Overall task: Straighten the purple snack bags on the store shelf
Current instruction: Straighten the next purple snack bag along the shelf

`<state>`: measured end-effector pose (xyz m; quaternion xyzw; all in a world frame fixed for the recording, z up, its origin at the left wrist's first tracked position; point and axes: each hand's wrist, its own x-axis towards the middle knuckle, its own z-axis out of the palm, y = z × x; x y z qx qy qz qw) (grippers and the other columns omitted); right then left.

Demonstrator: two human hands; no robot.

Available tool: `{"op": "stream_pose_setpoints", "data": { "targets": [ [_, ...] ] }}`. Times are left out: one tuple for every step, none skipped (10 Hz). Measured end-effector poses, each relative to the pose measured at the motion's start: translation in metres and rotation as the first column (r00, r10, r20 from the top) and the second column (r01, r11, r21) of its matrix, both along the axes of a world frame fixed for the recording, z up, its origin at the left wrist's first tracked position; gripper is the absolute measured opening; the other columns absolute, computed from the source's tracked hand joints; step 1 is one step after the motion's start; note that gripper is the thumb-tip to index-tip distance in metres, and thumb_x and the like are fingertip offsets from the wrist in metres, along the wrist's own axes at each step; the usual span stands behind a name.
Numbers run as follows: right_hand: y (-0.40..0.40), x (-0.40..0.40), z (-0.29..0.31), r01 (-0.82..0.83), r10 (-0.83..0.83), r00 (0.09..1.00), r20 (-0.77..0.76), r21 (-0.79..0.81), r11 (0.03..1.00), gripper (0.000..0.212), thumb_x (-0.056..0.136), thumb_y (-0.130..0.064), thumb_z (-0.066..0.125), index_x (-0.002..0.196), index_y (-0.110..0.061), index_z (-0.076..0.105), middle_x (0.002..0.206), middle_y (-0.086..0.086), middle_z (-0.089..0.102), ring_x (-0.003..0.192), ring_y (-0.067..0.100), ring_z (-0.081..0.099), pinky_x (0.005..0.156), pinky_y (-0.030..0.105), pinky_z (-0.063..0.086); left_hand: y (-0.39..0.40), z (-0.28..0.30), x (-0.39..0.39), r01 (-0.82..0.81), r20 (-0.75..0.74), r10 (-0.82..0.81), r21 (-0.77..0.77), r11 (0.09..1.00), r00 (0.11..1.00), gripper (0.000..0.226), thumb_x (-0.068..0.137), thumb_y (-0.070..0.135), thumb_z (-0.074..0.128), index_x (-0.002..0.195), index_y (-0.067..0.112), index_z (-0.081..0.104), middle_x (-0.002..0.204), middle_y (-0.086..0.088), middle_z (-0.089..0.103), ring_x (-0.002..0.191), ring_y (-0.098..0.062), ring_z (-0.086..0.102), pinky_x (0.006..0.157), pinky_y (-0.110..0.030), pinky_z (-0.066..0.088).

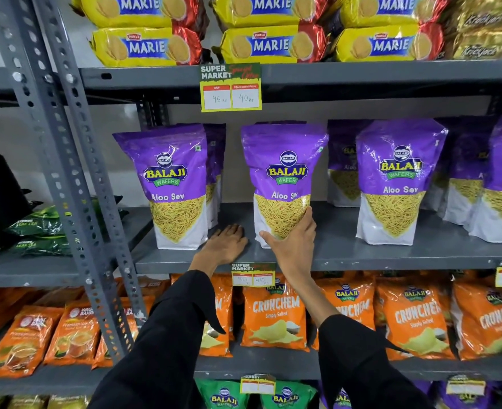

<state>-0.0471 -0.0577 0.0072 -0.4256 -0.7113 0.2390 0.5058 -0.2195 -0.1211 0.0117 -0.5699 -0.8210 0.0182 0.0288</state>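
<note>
Purple Balaji Aloo Sev bags stand upright along the grey middle shelf (347,255). My right hand (291,239) grips the lower front of the middle purple bag (283,172), thumb on its left side and fingers on its right. My left hand (226,245) rests flat on the shelf, fingers apart, in the gap between that bag and the left purple bag (171,184). Another purple bag (397,178) stands to the right, and more bags stand behind the front row and at the far right edge.
Yellow Marie biscuit packs (270,44) fill the shelf above. A price tag (230,87) hangs from that shelf's edge. Orange Crunchem chip bags (276,317) line the shelf below. A perforated grey upright (66,172) stands at the left, with green tea packs (40,225) beyond it.
</note>
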Motion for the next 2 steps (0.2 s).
{"op": "stream_pose_setpoints", "data": {
  "targets": [
    [0.0020, 0.0005, 0.0011, -0.005, 0.005, 1.000, 0.009, 0.003, 1.000, 0.129, 0.062, -0.060, 0.086, 0.156, -0.016, 0.010, 0.154, 0.014, 0.033, 0.139, 0.034, 0.041, 0.104, 0.051, 0.048, 0.0030, 0.0000, -0.0013, -0.004, 0.025, 0.004, 0.007, 1.000, 1.000, 0.060, 0.108, 0.036, 0.017, 0.161, 0.006, 0.016, 0.171, -0.011, 0.013, 0.159, -0.027, 0.009, 0.127, -0.050, 0.015],
    [-0.0062, 0.0057, 0.0025, -0.031, 0.032, 0.999, -0.030, 0.023, 0.999, 0.135, 0.062, -0.056, 0.089, 0.157, -0.017, 0.002, 0.160, 0.014, 0.018, 0.144, 0.035, 0.034, 0.110, 0.049, 0.044, -0.0009, 0.0037, 0.0049, -0.034, 0.134, 0.017, 0.125, 0.992, 0.991, 0.061, 0.108, 0.038, 0.022, 0.160, 0.009, 0.020, 0.170, -0.011, 0.017, 0.158, -0.025, 0.014, 0.127, -0.046, 0.015]
  ]
}}
